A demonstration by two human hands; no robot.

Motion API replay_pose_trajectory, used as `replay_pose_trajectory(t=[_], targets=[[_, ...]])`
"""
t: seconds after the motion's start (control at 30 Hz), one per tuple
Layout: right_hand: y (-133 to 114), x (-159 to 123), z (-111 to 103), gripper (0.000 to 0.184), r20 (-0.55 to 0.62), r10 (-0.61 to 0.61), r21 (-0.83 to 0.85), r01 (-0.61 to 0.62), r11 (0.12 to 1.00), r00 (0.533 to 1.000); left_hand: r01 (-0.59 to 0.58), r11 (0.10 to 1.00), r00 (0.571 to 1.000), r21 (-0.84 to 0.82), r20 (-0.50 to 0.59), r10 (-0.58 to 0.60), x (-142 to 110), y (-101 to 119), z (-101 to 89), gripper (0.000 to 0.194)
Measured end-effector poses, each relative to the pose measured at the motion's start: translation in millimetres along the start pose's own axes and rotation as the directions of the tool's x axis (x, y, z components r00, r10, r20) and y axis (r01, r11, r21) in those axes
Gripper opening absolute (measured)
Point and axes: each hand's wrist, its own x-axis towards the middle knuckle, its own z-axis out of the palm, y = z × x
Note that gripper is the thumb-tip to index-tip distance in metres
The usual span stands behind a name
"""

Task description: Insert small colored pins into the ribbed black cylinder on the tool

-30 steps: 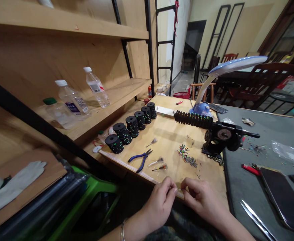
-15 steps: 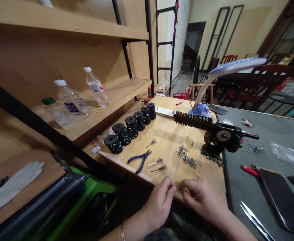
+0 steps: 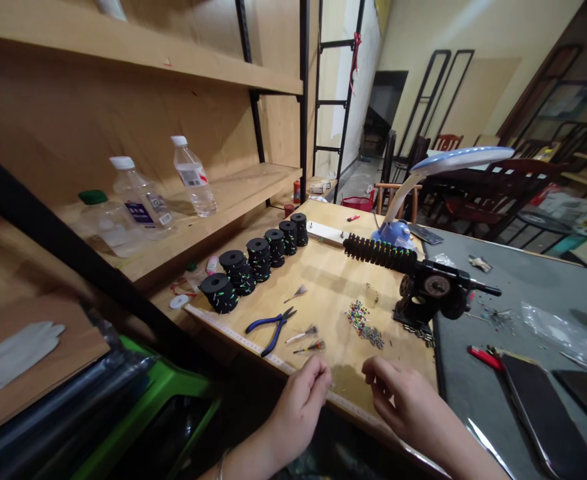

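At the table's front edge, my left hand (image 3: 303,399) is closed in a pinch; whatever its fingertips hold is too small to make out. To its right, my right hand (image 3: 397,395) has its fingers curled toward the thumb, and anything between them does not show. A gap separates the two hands. Just beyond the left one lie tufted bundles (image 3: 309,347) of fine strands and blue-handled pliers (image 3: 274,329). Farther in, a pile of coloured beads (image 3: 357,315) borders small grey metal pieces (image 3: 373,337).
Black spools (image 3: 218,293) line the table's left side. A black winding device (image 3: 436,287) with a ribbed shaft (image 3: 379,252) stands at the right, beside a blue lamp (image 3: 394,232). On the grey mat are a phone (image 3: 548,407) and a red-handled tool (image 3: 486,358). Bottles (image 3: 193,179) stand on the shelf.
My hands have moved apart, the left going left and the right staying near the table edge. The whole view has shifted slightly.
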Motion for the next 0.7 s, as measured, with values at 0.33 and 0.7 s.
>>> replay_pose_trajectory(t=[0.33, 0.7], targets=[[6.1, 3.2, -7.3, 0.021, -0.001, -0.068, -0.134, 0.068, 0.989, 0.998, 0.027, 0.978, 1.0, -0.208, 0.002, -0.028, 5.4, -5.8, 0.9, 0.037], [6.9, 7.8, -16.2, 0.022, 0.101, -0.086, -0.26, 0.109, 0.959, 0.991, 0.031, 0.979, 0.999, -0.2, -0.005, -0.033, 6.1, -12.6, 0.0, 0.038]])
